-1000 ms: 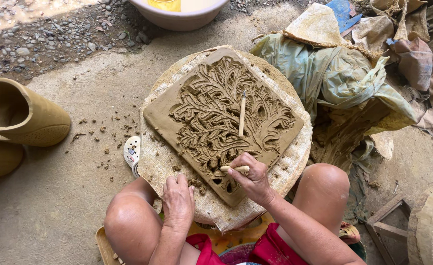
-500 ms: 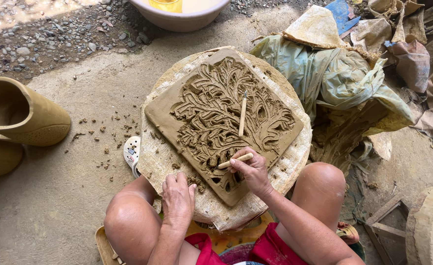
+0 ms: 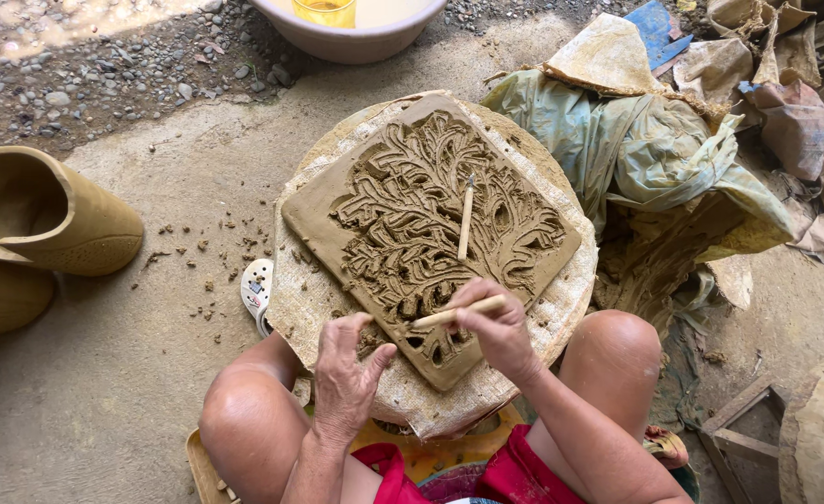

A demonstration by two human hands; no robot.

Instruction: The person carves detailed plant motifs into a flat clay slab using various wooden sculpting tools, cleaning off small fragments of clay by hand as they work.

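Between the person's knees, a round cloth-covered stand (image 3: 561, 308) carries a square wet clay slab (image 3: 337, 210) carved with rough, branching leaves. At the slab's near corner, the left hand (image 3: 345, 373) rests spread open, while the right hand (image 3: 501, 331) pinches a thin wooden stick (image 3: 454, 313). Another stick (image 3: 465, 219) lies at the slab's centre.

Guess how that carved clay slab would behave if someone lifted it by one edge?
The clay slab looks damp and deeply cut, so it would probably sag or crack. It seems heavy for its size. The loose wooden tool on it would likely slide off.
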